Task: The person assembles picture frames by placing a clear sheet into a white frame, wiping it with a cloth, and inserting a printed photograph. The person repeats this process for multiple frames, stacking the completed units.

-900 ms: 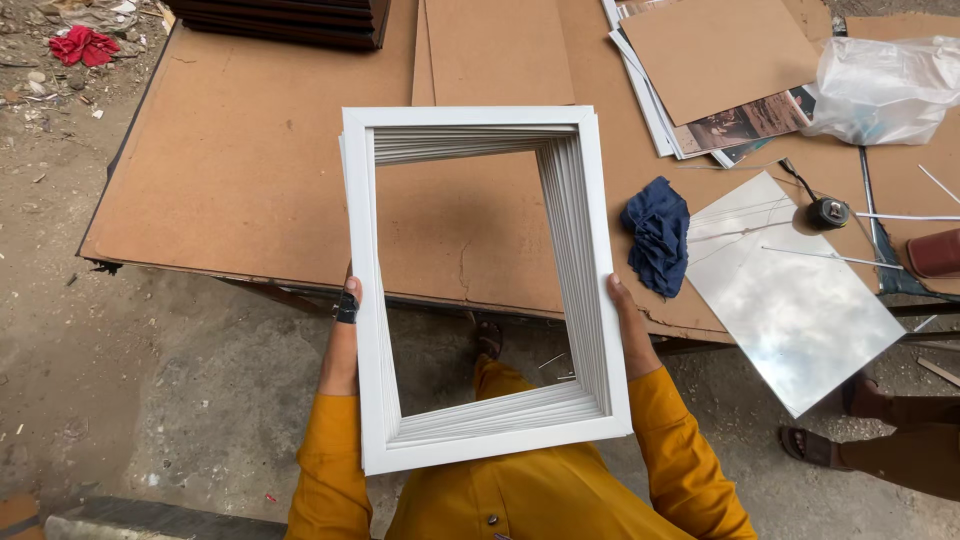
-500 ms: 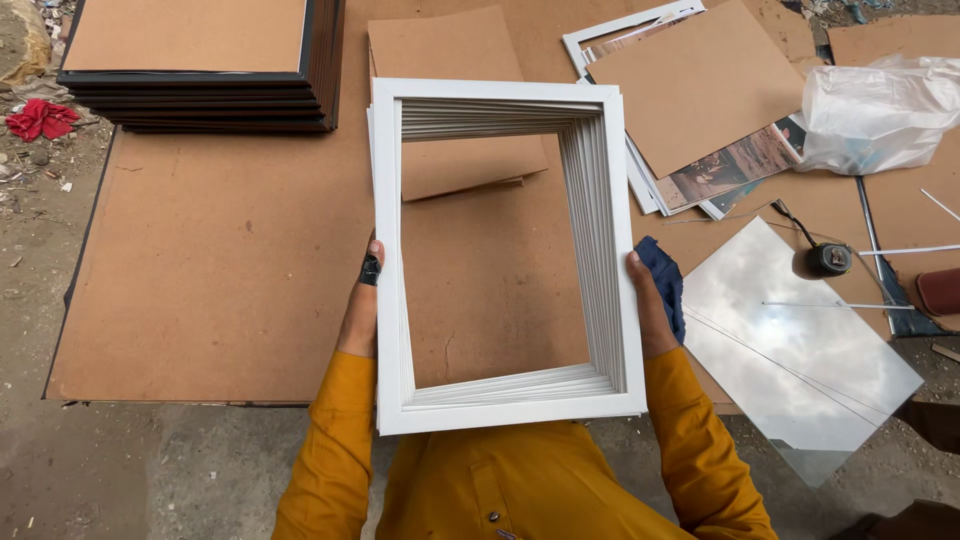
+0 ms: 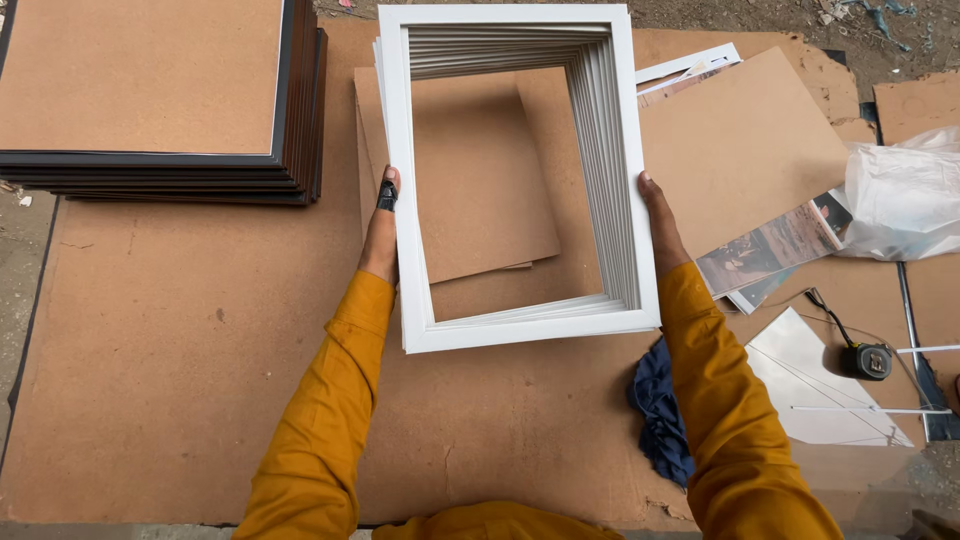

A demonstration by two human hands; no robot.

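Head view, held thing: a stack of white picture mats (image 3: pixel 625 170), window-cut, is held up over the brown fibreboard sheet (image 3: pixel 180 340).
Left hand (image 3: pixel 381 232): its grip is closed on the stack's left edge, a dark band on one finger.
Right hand (image 3: pixel 660 222): its grip clamps the right edge, fingers hidden behind the mats.
Seen through the window: loose brown backing boards (image 3: pixel 480 190) lie flat below.
Upper left: a pile of dark frames (image 3: pixel 300 110), backs up.
Right: another backing board (image 3: pixel 740 150) over printed pictures (image 3: pixel 765 250), a clear plastic bag (image 3: pixel 900 195).
Lower right: a blue cloth (image 3: pixel 655 405) beside the right sleeve, a glass pane (image 3: pixel 810 385), a tape measure (image 3: pixel 872 360).
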